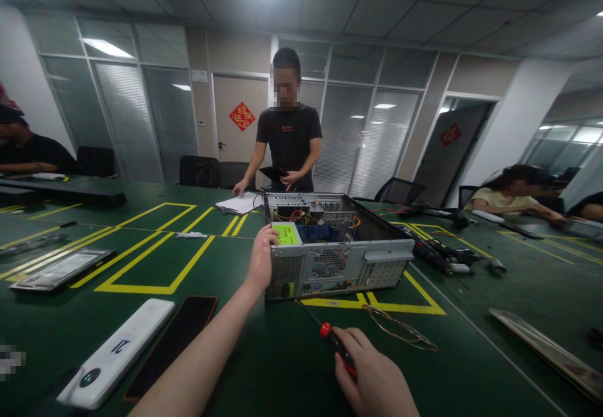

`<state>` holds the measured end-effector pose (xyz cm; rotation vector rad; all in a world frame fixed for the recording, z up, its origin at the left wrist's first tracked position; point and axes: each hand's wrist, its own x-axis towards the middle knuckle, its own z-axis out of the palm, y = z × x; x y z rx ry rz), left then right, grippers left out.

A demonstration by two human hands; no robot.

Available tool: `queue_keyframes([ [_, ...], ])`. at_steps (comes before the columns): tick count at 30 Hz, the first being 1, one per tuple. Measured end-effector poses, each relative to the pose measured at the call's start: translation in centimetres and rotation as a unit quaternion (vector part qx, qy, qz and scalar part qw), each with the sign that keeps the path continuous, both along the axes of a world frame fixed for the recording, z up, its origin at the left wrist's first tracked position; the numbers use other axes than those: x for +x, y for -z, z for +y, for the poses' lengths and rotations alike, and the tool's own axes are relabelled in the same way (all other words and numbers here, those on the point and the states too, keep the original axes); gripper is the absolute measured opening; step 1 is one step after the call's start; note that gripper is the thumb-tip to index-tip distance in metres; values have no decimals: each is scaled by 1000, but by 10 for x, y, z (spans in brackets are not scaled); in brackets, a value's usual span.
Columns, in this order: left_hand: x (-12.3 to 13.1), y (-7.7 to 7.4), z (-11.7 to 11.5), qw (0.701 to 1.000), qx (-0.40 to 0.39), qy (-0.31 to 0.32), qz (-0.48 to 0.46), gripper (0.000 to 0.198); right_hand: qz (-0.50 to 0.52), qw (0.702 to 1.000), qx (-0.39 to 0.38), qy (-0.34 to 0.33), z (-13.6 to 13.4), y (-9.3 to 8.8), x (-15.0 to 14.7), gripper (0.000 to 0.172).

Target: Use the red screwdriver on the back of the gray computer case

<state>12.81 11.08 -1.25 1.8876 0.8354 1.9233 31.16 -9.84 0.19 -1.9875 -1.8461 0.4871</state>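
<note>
An open desktop computer case (358, 260) lies on its side on the green table (292, 367), its rear panel toward me. Inside sit a power supply with a green label (286, 233) and coloured wiring. My left hand (262, 255) grips the case's near left top corner, fingers curled over the edge. My right hand (374, 376) is closed around a screwdriver (335, 340) with a black and red handle and a red ball end; its thin shaft points toward the case's rear panel.
A white device (117, 351) and a dark phone (174, 341) lie at the near left. Glasses (400, 329) rest right of the screwdriver. Yellow tape lines (155, 260) mark the table. A person in black stands behind the case; other people sit at both sides. Tools lie at the right (443, 254).
</note>
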Motion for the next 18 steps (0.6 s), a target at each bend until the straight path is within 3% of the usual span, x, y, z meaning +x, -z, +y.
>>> queue_keyframes([
  [18,-1,-1,-2,1000,5,2,5,48,-6,1000,-1,8,0,-2,0,43],
])
